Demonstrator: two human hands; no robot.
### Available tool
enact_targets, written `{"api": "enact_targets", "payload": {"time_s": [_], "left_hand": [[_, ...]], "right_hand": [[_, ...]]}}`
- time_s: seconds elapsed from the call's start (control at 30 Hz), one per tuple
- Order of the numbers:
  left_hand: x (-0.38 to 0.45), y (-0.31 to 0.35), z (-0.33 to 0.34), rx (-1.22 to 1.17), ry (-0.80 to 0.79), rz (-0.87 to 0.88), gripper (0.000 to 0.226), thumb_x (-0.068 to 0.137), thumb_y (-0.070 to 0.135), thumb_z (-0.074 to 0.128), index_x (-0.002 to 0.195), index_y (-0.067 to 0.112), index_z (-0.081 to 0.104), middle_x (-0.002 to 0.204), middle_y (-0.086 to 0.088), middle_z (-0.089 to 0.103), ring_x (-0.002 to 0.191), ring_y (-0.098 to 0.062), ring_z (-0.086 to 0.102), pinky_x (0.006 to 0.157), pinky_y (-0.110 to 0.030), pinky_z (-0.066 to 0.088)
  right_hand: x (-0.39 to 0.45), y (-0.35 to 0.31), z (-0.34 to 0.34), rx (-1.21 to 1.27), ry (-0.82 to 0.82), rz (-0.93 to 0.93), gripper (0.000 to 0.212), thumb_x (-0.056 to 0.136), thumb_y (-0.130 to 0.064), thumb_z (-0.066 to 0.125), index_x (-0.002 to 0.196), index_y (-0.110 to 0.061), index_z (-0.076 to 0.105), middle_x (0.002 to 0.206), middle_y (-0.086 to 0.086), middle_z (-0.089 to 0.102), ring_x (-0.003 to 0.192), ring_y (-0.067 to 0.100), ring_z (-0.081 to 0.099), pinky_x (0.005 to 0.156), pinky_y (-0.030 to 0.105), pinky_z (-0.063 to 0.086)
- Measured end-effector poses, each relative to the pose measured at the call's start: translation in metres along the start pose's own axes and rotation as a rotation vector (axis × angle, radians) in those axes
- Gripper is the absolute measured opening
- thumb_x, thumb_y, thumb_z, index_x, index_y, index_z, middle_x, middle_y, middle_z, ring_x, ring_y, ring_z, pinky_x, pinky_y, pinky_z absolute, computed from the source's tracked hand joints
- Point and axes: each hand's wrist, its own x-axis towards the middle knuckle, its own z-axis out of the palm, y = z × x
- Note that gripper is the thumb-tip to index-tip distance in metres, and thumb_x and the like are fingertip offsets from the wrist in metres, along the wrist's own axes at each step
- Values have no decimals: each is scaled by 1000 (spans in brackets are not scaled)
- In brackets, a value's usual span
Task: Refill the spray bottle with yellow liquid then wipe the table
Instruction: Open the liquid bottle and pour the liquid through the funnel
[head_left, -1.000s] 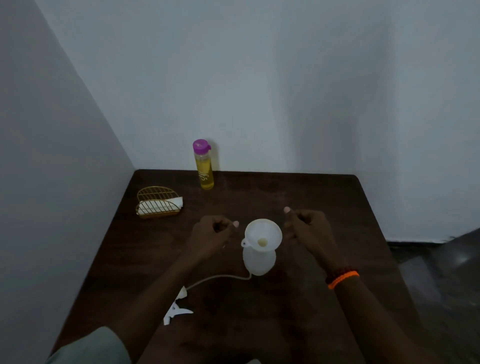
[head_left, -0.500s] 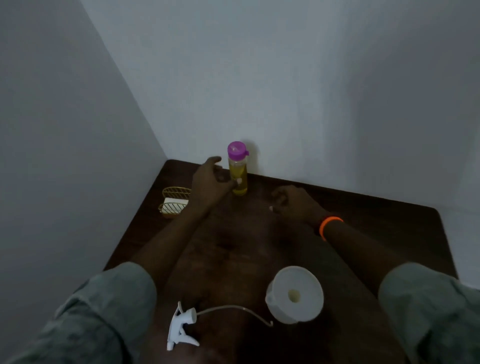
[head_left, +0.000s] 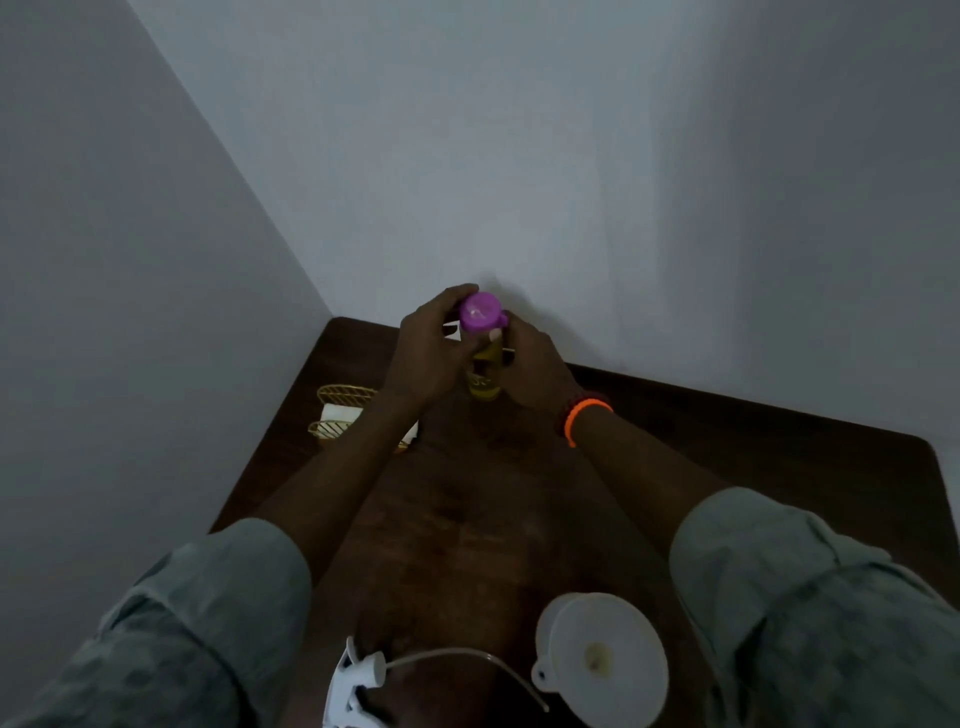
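A clear bottle of yellow liquid (head_left: 485, 376) with a purple cap (head_left: 480, 310) stands near the table's far edge by the wall. My left hand (head_left: 431, 353) curls round the cap and neck from the left. From the right, my right hand (head_left: 527, 364) grips the bottle's body. Close to me stands the white spray bottle with a white funnel (head_left: 605, 657) seated in its mouth; the bottle body is hidden under the funnel. Its white trigger head (head_left: 356, 680) with a long tube lies on the dark wooden table (head_left: 467, 519) to the left.
A gold wire basket (head_left: 345, 410) holding a white cloth sits at the far left of the table, partly behind my left forearm. Grey walls close in behind and on the left. The table's right edge shows at the far right.
My head has leaned forward. Both hands have closed on the yellow-liquid bottle: the left moved from its side onto the cap, the right came up from the table to its body.
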Motion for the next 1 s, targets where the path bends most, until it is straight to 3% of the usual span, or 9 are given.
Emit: {"api": "enact_targets", "payload": {"time_s": [0.2, 0.37, 0.5, 0.67, 0.73, 0.83, 1.0], "left_hand": [[-19, 26, -10, -99, -26, 43, 58, 80, 34, 78, 130, 13, 57, 122, 2, 66, 112, -8, 62, 93, -28, 55], [-33, 79, -26, -142, -93, 155, 62, 85, 35, 72, 138, 12, 50, 132, -1, 61, 119, -10, 59, 98, -30, 53], [-48, 125, -36, -177, -56, 230, 59, 86, 33, 72, 137, 12, 51, 130, -2, 62, 116, -12, 61, 97, -30, 54], [-71, 161, -48, -186, 13, 294, 54, 87, 31, 71, 134, 10, 55, 125, -5, 65, 109, -14, 63, 90, -17, 54], [-81, 169, -51, -187, 20, 320, 52, 87, 31, 71, 132, 10, 56, 124, -5, 66, 107, -13, 64, 88, -12, 52], [-96, 174, -52, -185, 28, 341, 51, 86, 30, 72, 130, 9, 58, 121, -4, 67, 105, -14, 65, 87, -17, 55], [-118, 179, -50, -196, 44, 315, 54, 84, 34, 74, 129, 9, 58, 119, -4, 68, 103, -13, 66, 86, -19, 55]], "right_hand": [[-29, -23, -21, 5, 33, -35, 37, 90, -36, 69, 122, -18, 63, 103, -3, 74, 90, 3, 71, 78, 29, 60], [-66, -64, -49, -14, 80, -95, 50, 83, -28, 75, 128, -15, 59, 111, 1, 72, 99, 12, 70, 86, 36, 60], [-102, -97, -66, -24, 199, -121, 54, 79, -37, 74, 125, -15, 60, 110, 0, 73, 99, 11, 70, 86, 39, 60], [-138, -127, -71, -63, 318, -119, 56, 75, -49, 69, 119, -14, 64, 106, 1, 74, 96, 13, 71, 85, 36, 60], [-150, -133, -69, -74, 362, -113, 52, 77, -44, 71, 118, -12, 64, 105, 2, 73, 96, 15, 70, 85, 37, 60], [-166, -137, -61, -97, 422, -86, 39, 81, -26, 77, 115, -11, 64, 103, 3, 73, 94, 17, 71, 84, 39, 60], [-186, -140, -48, -170, 501, -70, 32, 82, -21, 76, 109, -11, 62, 96, 2, 73, 88, 18, 71, 79, 38, 60]]}}
